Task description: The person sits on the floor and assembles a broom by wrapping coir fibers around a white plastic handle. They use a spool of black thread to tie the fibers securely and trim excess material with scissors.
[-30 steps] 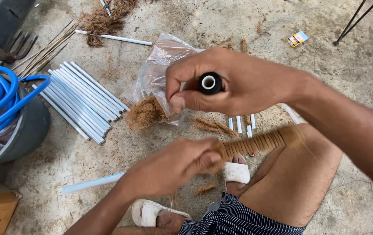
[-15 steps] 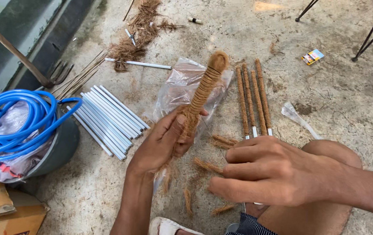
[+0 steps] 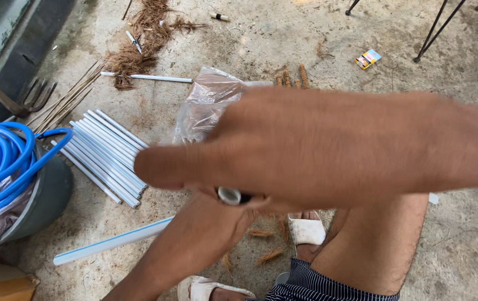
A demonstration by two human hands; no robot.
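Note:
My right hand (image 3: pixel 328 147) fills the middle of the view, blurred and close to the camera, back upward, thumb pointing left. A small round black roll with a pale rim (image 3: pixel 230 195) peeks out under its palm. My left forearm (image 3: pixel 194 245) rises from the bottom and passes beneath the right hand, which hides my left hand. Beyond lie a clear plastic bag (image 3: pixel 208 103) of brown fibre and several fibre-wrapped sticks (image 3: pixel 290 77).
White tubes (image 3: pixel 105 156) lie in a row at left, with one (image 3: pixel 110 242) loose near my knee. A grey bucket (image 3: pixel 52 195) holds a blue hose (image 3: pixel 5 161). Farther off are a fibre pile (image 3: pixel 144 39), a garden fork (image 3: pixel 30 100), metal legs (image 3: pixel 431 33) and a small box (image 3: pixel 368 58).
My right hand has swung up across the view, close to the camera. The wrapped stick that my left hand held up is no longer seen; the left hand is now covered.

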